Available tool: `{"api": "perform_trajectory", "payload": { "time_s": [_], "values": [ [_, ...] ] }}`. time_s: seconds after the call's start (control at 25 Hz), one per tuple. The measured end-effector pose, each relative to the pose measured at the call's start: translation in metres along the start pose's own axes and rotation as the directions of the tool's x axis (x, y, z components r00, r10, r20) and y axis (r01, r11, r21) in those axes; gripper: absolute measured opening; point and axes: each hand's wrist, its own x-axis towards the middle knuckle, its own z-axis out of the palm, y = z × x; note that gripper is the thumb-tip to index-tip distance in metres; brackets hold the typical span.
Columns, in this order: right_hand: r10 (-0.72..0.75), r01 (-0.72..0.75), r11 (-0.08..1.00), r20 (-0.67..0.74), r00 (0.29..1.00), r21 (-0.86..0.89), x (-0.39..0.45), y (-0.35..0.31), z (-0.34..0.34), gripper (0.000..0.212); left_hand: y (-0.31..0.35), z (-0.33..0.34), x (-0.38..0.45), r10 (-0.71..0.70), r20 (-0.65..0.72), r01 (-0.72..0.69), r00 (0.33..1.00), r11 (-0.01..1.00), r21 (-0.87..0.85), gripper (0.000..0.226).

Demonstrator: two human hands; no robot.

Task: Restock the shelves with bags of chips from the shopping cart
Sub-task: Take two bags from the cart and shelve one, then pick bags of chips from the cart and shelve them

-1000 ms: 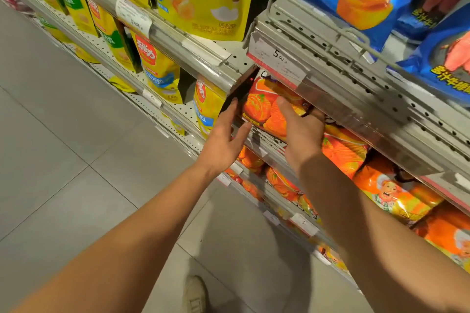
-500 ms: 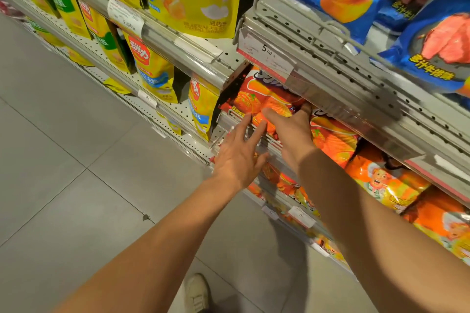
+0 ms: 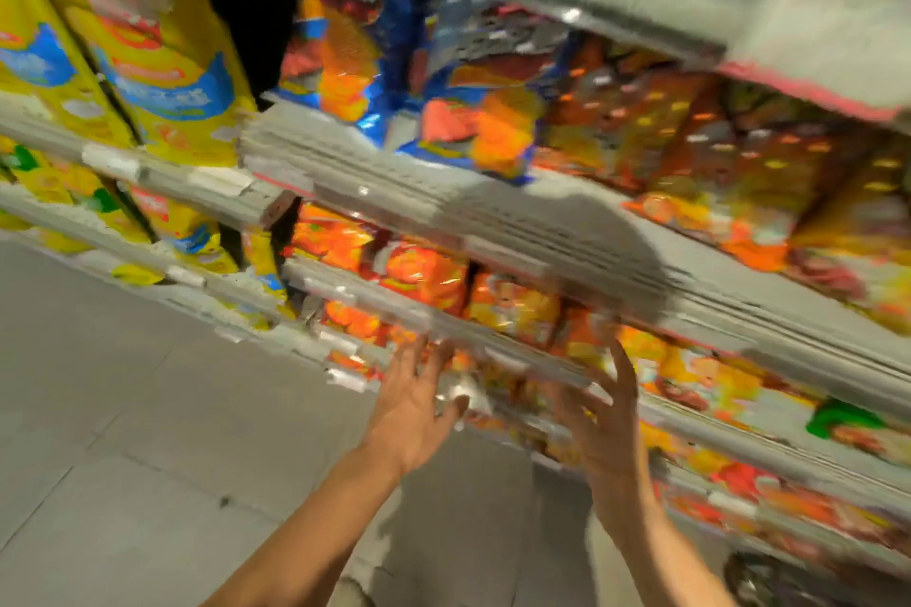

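Nearest, the left hand [image 3: 409, 414] and right hand [image 3: 604, 429] hover apart, fingers spread, holding nothing, at the edge of a lower shelf [image 3: 493, 340]; probably they have just let go. Just beyond, toward twelve o'clock, the orange chip bags [image 3: 424, 276] stand in a packed row facing out. Blur hides finer contact; no shopping cart shows.

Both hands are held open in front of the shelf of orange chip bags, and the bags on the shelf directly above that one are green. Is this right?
Not quite. In the head view the bags directly above are blue chip bags, not green. The rest holds: the left hand and right hand are open, fingers spread, in front of the orange chip bags.
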Motion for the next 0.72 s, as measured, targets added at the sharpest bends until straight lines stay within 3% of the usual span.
{"api": "perform_trajectory", "payload": {
  "time_s": [0.16, 0.24, 0.32, 0.4, 0.48, 0.64, 0.72],
  "values": [
    [0.08, -0.089, 0.995, -0.185, 0.979, -0.036, -0.053, 0.01, -0.186, 0.064, 0.141, 0.063, -0.03, 0.17, 0.069, -0.167, 0.983, 0.985, -0.054, 0.063],
    [0.07, -0.082, 0.996, -0.285, 0.956, -0.032, -0.095, 0.017, -0.285, 0.051, 0.239, 0.104, -0.047, 0.327, 0.138, -0.319, 0.935, 0.945, -0.079, 0.052],
    [0.052, -0.071, 0.997, -0.349, 0.936, -0.042, -0.121, 0.022, -0.352, 0.046, 0.315, 0.141, -0.061, 0.396, 0.187, -0.383, 0.899, 0.918, -0.1, 0.055],
    [0.058, -0.076, 0.997, -0.431, 0.9, -0.023, -0.149, 0.037, -0.428, 0.045, 0.395, 0.191, -0.083, 0.524, 0.217, -0.512, 0.824, 0.851, -0.114, 0.053],
    [0.086, -0.099, 0.995, -0.499, 0.862, -0.001, -0.17, 0.05, -0.485, 0.047, 0.457, 0.23, -0.104, 0.586, 0.3, -0.54, 0.753, 0.81, -0.229, 0.03],
    [0.161, -0.148, 0.986, -0.655, 0.739, 0.076, -0.199, 0.08, -0.577, 0.054, 0.547, 0.319, -0.113, 0.768, 0.38, -0.712, 0.516, 0.631, -0.309, 0.035],
    [0.205, -0.172, 0.978, -0.7, 0.684, 0.118, -0.204, 0.097, -0.608, 0.053, 0.586, 0.359, -0.104, 0.708, 0.491, -0.683, 0.508, 0.678, -0.271, 0.039]
  ]
}}
